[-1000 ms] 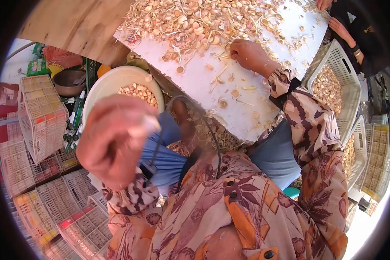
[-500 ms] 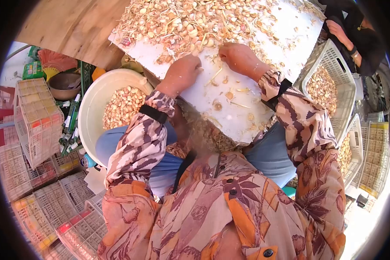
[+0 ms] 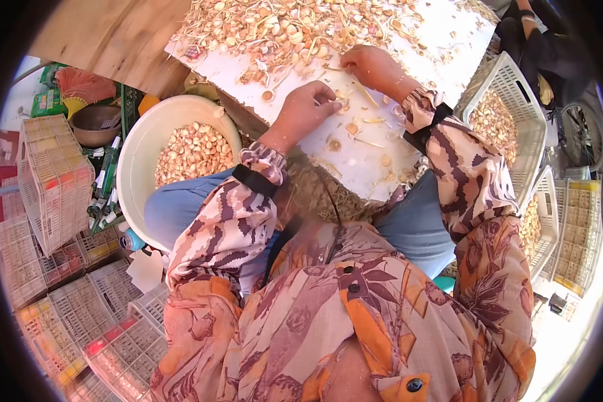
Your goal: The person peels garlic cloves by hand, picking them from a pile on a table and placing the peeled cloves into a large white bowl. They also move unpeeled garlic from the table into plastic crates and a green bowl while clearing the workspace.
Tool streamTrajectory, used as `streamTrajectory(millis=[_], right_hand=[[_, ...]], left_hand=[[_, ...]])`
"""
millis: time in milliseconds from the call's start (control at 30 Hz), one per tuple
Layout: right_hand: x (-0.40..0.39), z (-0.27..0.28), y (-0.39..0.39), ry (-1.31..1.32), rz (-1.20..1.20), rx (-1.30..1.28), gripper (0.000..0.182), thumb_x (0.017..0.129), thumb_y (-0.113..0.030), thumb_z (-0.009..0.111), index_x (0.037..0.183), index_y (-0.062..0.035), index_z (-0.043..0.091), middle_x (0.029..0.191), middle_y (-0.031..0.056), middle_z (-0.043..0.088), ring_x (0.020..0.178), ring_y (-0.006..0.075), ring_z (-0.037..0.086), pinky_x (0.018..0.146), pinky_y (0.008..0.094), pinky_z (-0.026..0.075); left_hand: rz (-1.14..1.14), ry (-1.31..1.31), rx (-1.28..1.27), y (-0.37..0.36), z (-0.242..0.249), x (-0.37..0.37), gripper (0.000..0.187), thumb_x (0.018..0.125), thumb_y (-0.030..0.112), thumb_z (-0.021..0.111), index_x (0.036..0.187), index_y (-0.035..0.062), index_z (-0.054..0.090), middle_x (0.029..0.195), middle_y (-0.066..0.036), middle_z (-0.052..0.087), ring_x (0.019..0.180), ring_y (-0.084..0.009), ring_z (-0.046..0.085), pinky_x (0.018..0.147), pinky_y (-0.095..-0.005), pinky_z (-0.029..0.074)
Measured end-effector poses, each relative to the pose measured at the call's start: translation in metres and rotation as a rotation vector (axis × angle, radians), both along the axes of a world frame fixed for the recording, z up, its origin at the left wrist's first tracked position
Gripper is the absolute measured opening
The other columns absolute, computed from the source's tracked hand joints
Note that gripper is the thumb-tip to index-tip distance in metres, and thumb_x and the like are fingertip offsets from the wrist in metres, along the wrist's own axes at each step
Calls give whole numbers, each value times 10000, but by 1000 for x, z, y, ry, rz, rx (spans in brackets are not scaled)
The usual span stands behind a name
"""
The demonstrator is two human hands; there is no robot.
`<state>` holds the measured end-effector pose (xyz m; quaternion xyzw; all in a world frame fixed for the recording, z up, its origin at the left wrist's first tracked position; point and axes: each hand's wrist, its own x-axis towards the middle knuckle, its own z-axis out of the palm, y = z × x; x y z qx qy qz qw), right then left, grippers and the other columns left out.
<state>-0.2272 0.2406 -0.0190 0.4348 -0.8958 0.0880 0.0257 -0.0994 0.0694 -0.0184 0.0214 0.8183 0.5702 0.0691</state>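
A large heap of garlic-like cloves and dry husks (image 3: 291, 33) covers the far part of a white board (image 3: 355, 157). My left hand (image 3: 305, 110) is over the board's left part, thumb and fingers curled close together; a small pale bit shows at the fingertips, too small to name. Farther right, at the heap's near edge, my right hand (image 3: 375, 67) is bent down with fingers pressed together, and what they hold is hidden. Loose husks and stem pieces (image 3: 368, 120) lie between and below the hands. A round pale tub (image 3: 134, 161) with cloves (image 3: 194, 154) stands left of my left arm.
White crates (image 3: 539, 124) holding cloves stand at the right. Stacked crates (image 3: 57, 181) and a dark bowl (image 3: 94, 125) are at the left. A wooden board (image 3: 114, 40) adjoins the white board. A person in dark clothing (image 3: 549, 53) is at the upper right.
My left hand has moved right and slightly down, nearer the board's middle. My right hand has shifted slightly up and right. The other person's arm has moved up.
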Motion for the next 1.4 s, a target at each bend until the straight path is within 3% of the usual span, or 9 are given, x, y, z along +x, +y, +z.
streamTrajectory(millis=[300, 433, 500, 567, 667, 900, 967, 1067, 1400], right_hand=[[36, -11, -15, -66, 39, -114, 133, 746, -125, 625, 859, -54, 626, 825, 150, 618, 820, 339, 592, 722, 420, 470], [20, -10, -20, -123, -58, -16, 131, 760, -147, 623, 860, -62, 626, 829, 138, 619, 807, 334, 589, 709, 416, 468], [13, -1, -6, -106, -73, -168, 130, 772, -159, 627, 859, -63, 625, 827, 117, 621, 802, 324, 592, 702, 402, 471], [14, 18, 7, 32, -56, -270, 107, 783, -144, 628, 845, -58, 638, 833, 104, 634, 795, 296, 602, 698, 369, 477], [15, 36, 48, 48, -129, -439, 109, 813, -136, 627, 874, -55, 664, 735, 66, 627, 655, 179, 594, 600, 301, 472], [12, 34, 114, -432, -577, -575, 131, 846, -130, 631, 921, -36, 683, 711, -14, 611, 616, 49, 535, 522, 217, 453], [10, 19, 107, -131, -400, -444, 141, 808, -105, 639, 922, -30, 675, 773, 73, 662, 661, 152, 607, 635, 282, 491], [-1, 2, 108, -160, -367, -362, 166, 777, -118, 646, 927, -57, 681, 847, 92, 651, 732, 236, 626, 674, 323, 494], [-4, 10, 44, 15, -398, 34, 163, 808, -206, 583, 879, -88, 670, 848, 132, 625, 828, 317, 603, 708, 417, 478]], left_hand=[[-67, 453, -677, 7, -17, -3, 148, 811, 88, 559, 951, 57, 593, 854, -145, 563, 813, -345, 554, 711, -398, 448], [187, 475, -362, -4, -17, -3, 94, 863, 74, 532, 929, 21, 573, 854, -131, 597, 777, -264, 594, 689, -347, 480], [457, -170, 720, 0, -3, 2, 122, 907, 112, 522, 903, 6, 583, 875, -106, 630, 716, -169, 601, 605, -281, 470], [400, -178, 734, 0, 0, 1, 179, 928, 169, 517, 926, 0, 577, 925, -97, 640, 692, -114, 596, 557, -226, 449], [16, 124, -314, 19, 6, -7, 153, 885, 188, 560, 964, 57, 551, 814, -104, 599, 709, -227, 606, 608, -359, 467], [-147, 261, -625, 27, -9, -14, 196, 845, 207, 583, 910, 33, 521, 873, -178, 590, 786, -368, 585, 664, -454, 458], [-116, 287, -494, 13, -10, -14, 184, 873, 198, 573, 911, 34, 499, 818, -135, 589, 694, -282, 574, 593, -392, 454], [192, -173, 902, 7, 7, 9, 130, 941, 184, 518, 919, 57, 499, 773, -22, 530, 658, -85, 459, 535, -213, 380], [193, -384, 1434, 26, -5, 15, 297, 962, 352, 465, 825, 88, 477, 768, -33, 500, 620, -116, 440, 516, -232, 349]])
